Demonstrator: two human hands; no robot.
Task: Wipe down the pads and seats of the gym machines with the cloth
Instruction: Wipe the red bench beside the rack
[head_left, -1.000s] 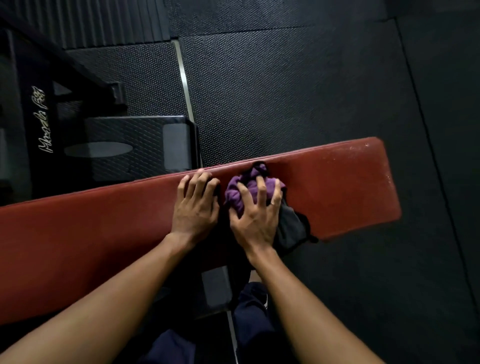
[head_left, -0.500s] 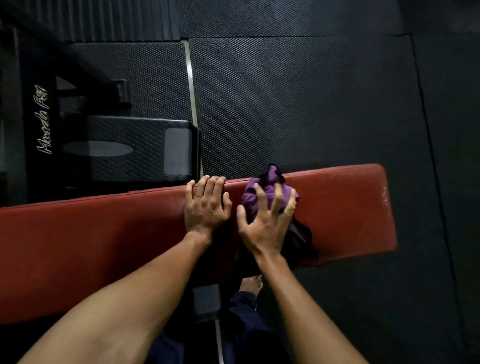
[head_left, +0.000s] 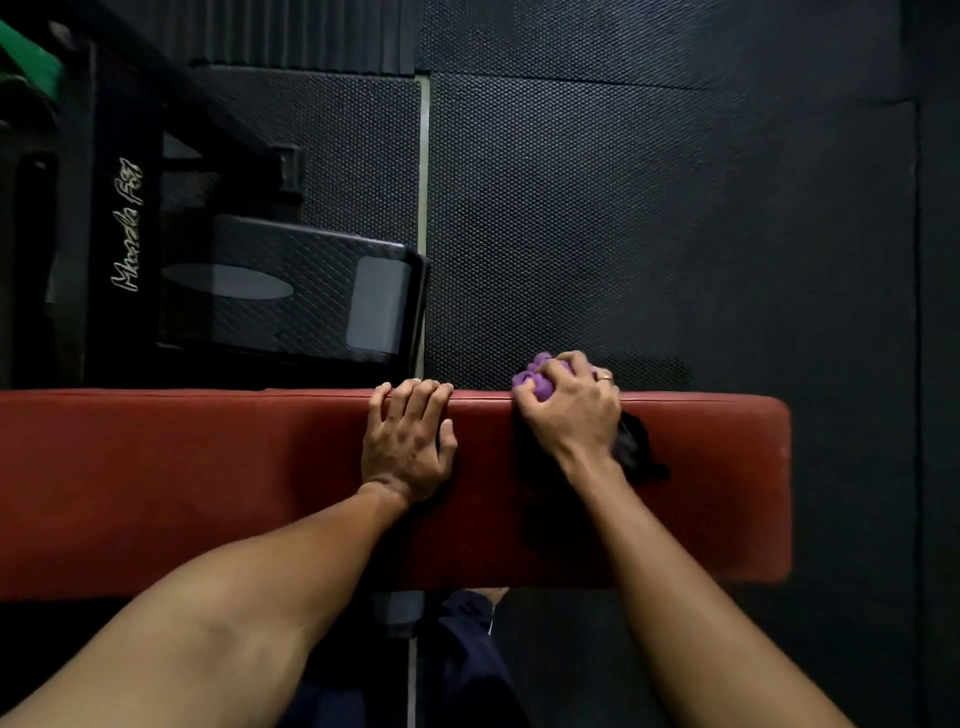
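On the long red vinyl bench pad (head_left: 182, 483), the left hand (head_left: 408, 441) lies flat, its relaxed fingers reaching the far edge. Just to its right, the right hand (head_left: 571, 410) curls its fingers round the bunched purple cloth (head_left: 539, 383), holding it against the pad's far edge.

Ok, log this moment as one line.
step: wipe red bench pad | right hand: grips purple cloth at far edge | left hand: rests on pad
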